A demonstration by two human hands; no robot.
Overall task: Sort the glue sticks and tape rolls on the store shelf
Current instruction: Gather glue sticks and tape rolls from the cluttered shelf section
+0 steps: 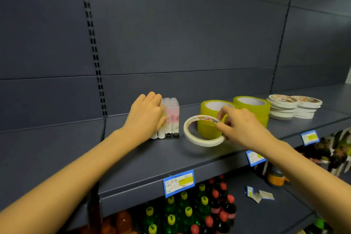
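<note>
Dark grey metal store shelf (152,157) under a slotted back panel (171,34). At centre, the left hand (146,116) curls its fingers round upright clear-capped glue sticks (171,114). The right hand (241,125) pinches a tilted white tape roll (201,138) in its fingers before yellow tape rolls (207,129).

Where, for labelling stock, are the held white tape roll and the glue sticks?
white tape roll (204,142): head view, front wall of the ring.
glue sticks (174,117): head view, rightmost stick's pink label.
</note>
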